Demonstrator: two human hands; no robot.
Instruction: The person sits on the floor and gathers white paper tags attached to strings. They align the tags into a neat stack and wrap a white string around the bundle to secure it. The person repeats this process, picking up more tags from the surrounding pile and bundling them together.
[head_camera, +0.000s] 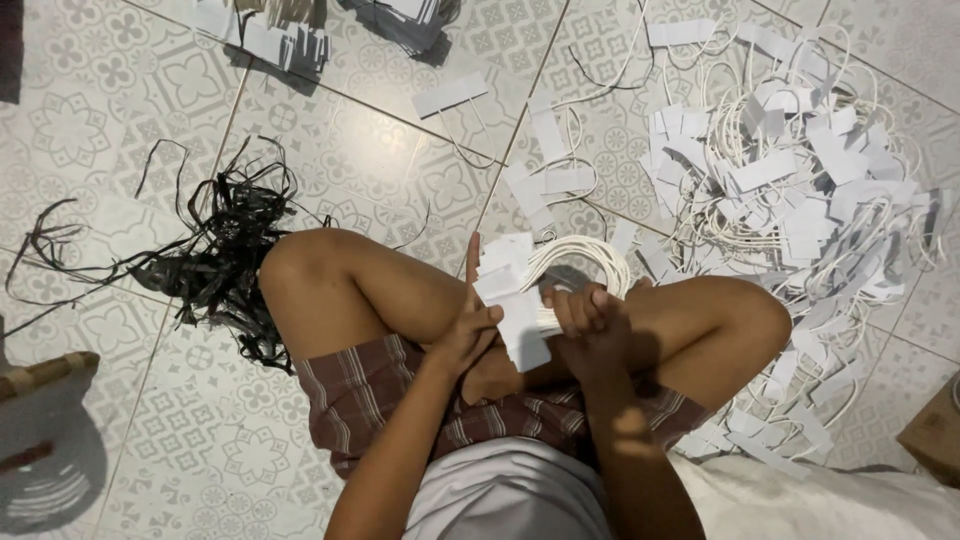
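Both hands meet at frame centre over crossed legs: left hand pinches a stack of white paper tabs, right hand curls around their looped white cords, keeping them bundled. Loose handles heap upper right; black strips lie left.

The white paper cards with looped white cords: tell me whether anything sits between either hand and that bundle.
Nothing visible does. The left hand already grips the stack of white paper cards with looped white cords by its edge, and the right hand presses against the bundle's other side, over the cords. Both touch it directly above the crossed legs.
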